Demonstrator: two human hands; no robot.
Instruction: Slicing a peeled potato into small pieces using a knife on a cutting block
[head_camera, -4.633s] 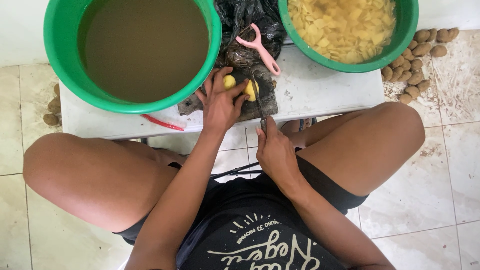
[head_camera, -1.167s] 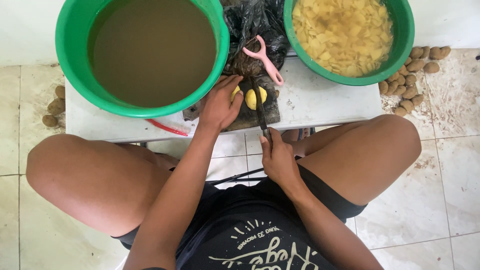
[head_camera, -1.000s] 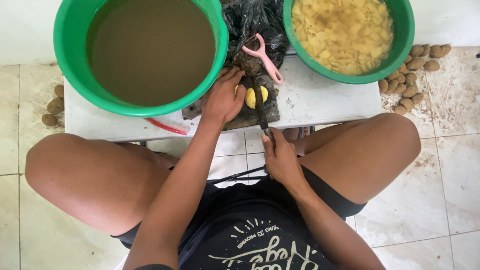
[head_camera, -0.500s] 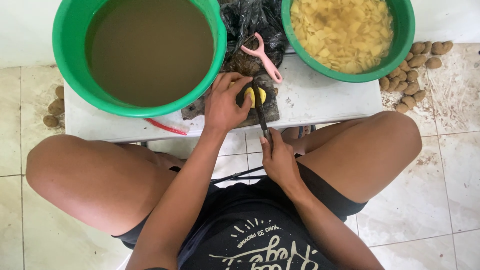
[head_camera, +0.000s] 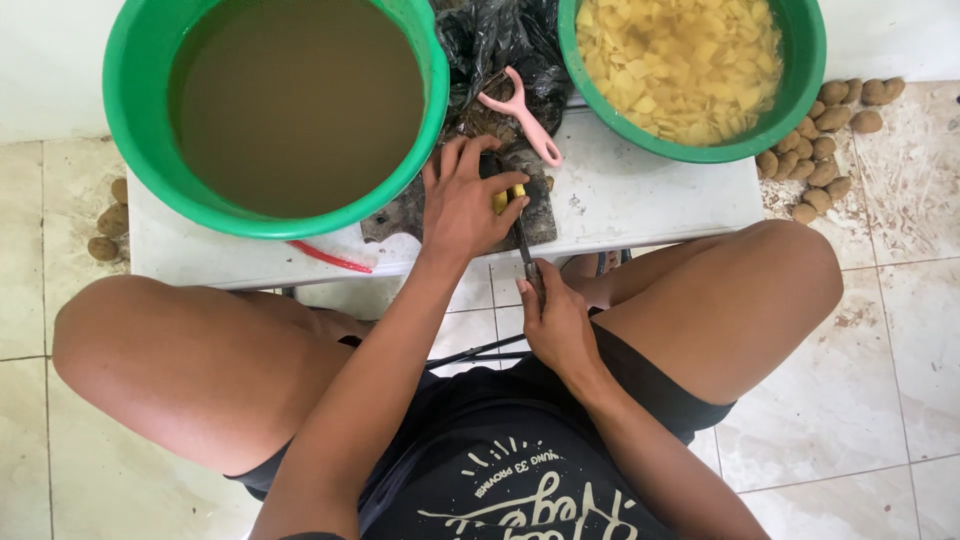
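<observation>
**Potato held on the board, knife at its edge**

Head view: the person sits at a low white table (head_camera: 650, 195), knees spread to either side of it. The left hand (head_camera: 462, 200) lies palm down on a dark cutting board (head_camera: 400, 215), fingers curled loosely over a peeled yellow potato (head_camera: 503, 197); only a small part of the potato shows between the fingers and the thumb. The right hand (head_camera: 555, 325) is nearer the body, below the table edge, closed around the handle of a knife (head_camera: 524, 243). The blade runs up from that hand onto the board and meets the potato on its right side, just beside the left thumb.

Behind the board lies a crumpled black plastic bag (head_camera: 500, 45), and a pink peeler (head_camera: 520, 115) rests across it, handle pointing toward the right. On the left of the table stands a large green tub (head_camera: 135, 130) filled with murky brown water; its rim reaches just beside the left hand's fingertips. On the right stands a second green tub (head_camera: 800, 85) holding yellow potato pieces in water. A red strip (head_camera: 330, 258) shows on the table under the left tub's near edge.

On the tiled floor, unpeeled brown potatoes (head_camera: 825, 150) are heaped beside the right tub, and a few more potatoes (head_camera: 108, 220) lie on the left.
</observation>
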